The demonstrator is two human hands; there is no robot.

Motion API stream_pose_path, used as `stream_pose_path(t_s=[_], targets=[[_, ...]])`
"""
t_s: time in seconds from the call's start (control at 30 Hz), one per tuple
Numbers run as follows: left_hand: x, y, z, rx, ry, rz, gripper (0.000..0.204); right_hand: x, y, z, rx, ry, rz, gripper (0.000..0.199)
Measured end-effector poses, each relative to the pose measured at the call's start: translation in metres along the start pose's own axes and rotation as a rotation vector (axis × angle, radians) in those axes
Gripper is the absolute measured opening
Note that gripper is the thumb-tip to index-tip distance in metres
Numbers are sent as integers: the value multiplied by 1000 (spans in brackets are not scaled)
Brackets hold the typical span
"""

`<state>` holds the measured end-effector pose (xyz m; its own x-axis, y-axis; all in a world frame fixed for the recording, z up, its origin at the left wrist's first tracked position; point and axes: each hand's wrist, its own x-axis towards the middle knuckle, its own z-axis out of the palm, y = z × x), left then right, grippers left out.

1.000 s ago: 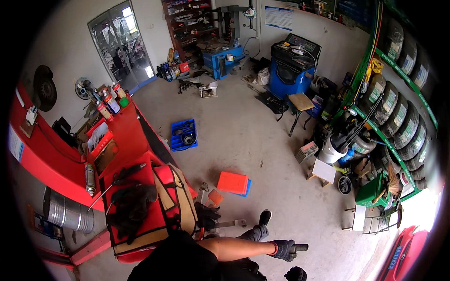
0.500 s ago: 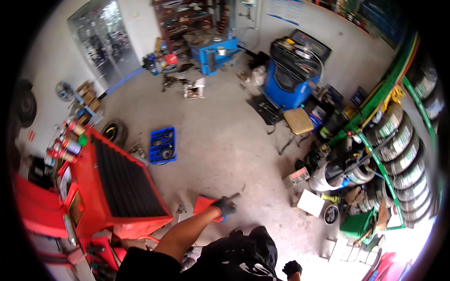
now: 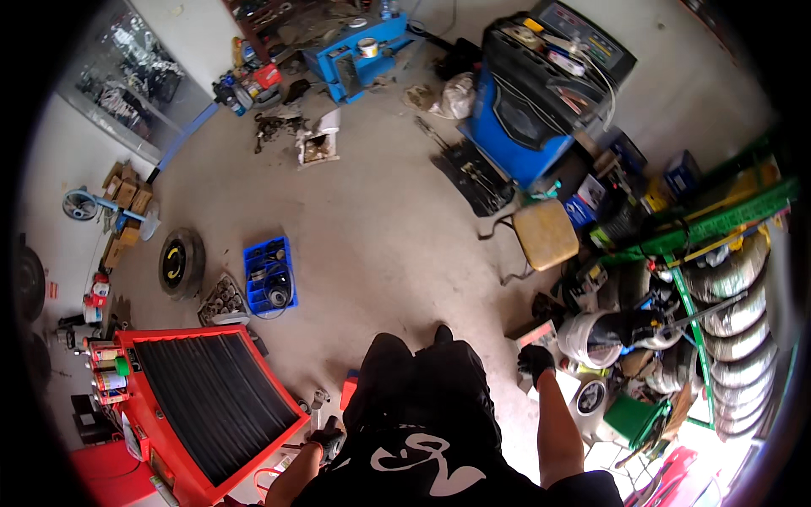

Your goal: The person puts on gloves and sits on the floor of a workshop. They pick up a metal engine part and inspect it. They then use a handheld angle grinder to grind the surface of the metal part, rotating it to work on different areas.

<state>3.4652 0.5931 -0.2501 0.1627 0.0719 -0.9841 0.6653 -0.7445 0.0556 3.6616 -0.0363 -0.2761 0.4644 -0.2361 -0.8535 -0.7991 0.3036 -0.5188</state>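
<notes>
Left side: gloved left hand (image 3: 325,437) low beside the red cabinet with black ribbed panel (image 3: 215,397); partly obscured, cannot tell whether open or closed, or on what. Nearest to it: a slim metal part (image 3: 318,400), just ahead, near the cabinet corner. Right side: gloved right hand (image 3: 535,362) out from the body, probably for balance; fingers partly curled, no object discernible, cannot tell if fully closed. Behind and below: a carton (image 3: 539,332) and a white-topped stool (image 3: 568,390). Spray cans (image 3: 108,384) ranged along the cabinet edge, presumably for quick reach; loose parts in a blue compartment tray (image 3: 281,253), presumably against scattering. Surface: grey concrete floor (image 3: 372,228), stained in places. Room: blue wheel balancer (image 3: 515,127), tan-seated stool (image 3: 546,234), racked tyres (image 3: 737,342) at right, glazed door (image 3: 127,72) at upper left.
</notes>
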Motion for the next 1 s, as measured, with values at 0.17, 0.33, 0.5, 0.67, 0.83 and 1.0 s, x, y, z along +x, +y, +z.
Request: stream_pose_path(t_s=[0.17, 0.33, 0.5, 0.67, 0.83, 1.0], targets=[[20, 53, -76, -118, 2, -33, 53, 4, -212, 162, 237, -248, -296, 15], [125, 123, -248, -159, 118, 10, 63, 90, -224, 197, 65, -407, -277, 19], [116, 225, -465, -665, 257, 214, 79, 104, -189, 243, -233, -129, 162, 19], [72, 278, -641, -683, 473, 327, 75, 114, -254, 359, -342, -95, 270, 20], [79, 338, -764, -774, 339, 536, 58, 194, -334, 482, -323, -65, 189, 21], [53, 375, -848, -1620, 2, 660, 53, 287, -430, 634, -470, -182, 164, 29]])
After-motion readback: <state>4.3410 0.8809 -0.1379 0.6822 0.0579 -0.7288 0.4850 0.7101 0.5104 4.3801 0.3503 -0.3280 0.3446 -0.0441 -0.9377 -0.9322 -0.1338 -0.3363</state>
